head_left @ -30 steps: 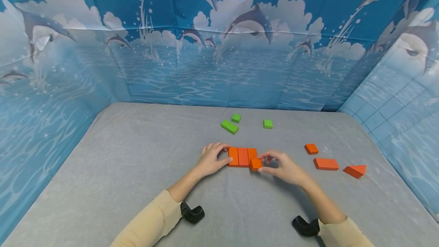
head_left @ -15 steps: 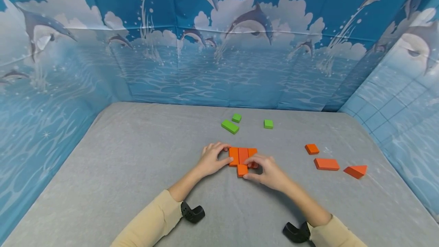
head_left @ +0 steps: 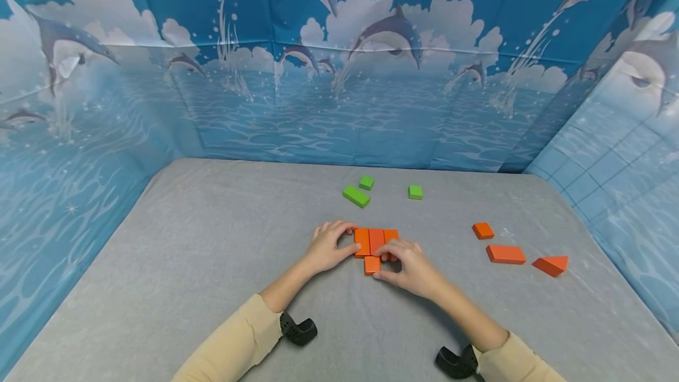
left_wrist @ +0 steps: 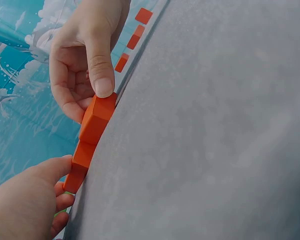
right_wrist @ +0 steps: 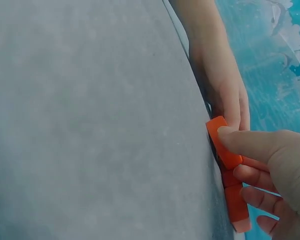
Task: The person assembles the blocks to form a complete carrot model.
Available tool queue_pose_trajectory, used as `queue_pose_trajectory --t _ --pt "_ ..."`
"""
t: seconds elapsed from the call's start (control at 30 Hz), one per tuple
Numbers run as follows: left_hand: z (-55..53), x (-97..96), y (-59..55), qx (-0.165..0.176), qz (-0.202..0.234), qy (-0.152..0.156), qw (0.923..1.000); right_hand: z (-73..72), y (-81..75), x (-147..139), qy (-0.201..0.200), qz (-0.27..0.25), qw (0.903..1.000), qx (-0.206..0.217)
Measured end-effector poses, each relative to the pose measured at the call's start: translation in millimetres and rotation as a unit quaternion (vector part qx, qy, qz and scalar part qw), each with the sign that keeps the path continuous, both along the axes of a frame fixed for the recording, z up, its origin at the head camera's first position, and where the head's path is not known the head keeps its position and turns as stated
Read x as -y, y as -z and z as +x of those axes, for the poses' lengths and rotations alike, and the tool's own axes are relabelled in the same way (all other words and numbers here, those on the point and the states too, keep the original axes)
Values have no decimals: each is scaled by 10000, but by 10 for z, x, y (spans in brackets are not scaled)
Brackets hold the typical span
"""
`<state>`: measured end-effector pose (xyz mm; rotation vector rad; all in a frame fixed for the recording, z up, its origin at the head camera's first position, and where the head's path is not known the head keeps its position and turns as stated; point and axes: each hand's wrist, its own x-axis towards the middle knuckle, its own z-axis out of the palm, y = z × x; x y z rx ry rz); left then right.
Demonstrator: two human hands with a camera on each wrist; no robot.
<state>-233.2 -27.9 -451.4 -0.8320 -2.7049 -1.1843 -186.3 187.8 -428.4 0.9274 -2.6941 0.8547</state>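
Three orange rectangular blocks lie side by side, long edges together, on the grey cloth: a left one [head_left: 362,241], a middle one [head_left: 376,240] and a right one [head_left: 391,234]. My left hand [head_left: 329,246] grips the left one, thumb near its front end and fingers at its back. At the front of the row, my right hand [head_left: 411,267] pinches a smaller orange block [head_left: 372,265] between thumb and fingers, close against the left and middle blocks. The left wrist view shows that block [left_wrist: 98,118] under the right thumb. My right fingers partly cover the right block.
Further right lie a small orange block [head_left: 483,230], an orange rectangular block [head_left: 506,254] and an orange triangular block [head_left: 551,264]. Behind the row are a long green block [head_left: 356,196] and two small green blocks [head_left: 366,183], [head_left: 415,192]. A dolphin-print curtain [head_left: 339,105] surrounds the table.
My right hand has carried the small orange block left, from the row's right front to the front of the left and middle blocks. My left hand has stayed put.
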Motion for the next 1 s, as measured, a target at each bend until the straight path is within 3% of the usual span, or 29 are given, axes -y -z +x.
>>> queue_pose_trajectory --t 1.0 --pt "3 -5 2 -6 33 -22 10000 -9 45 28 129 66 9998 -132"
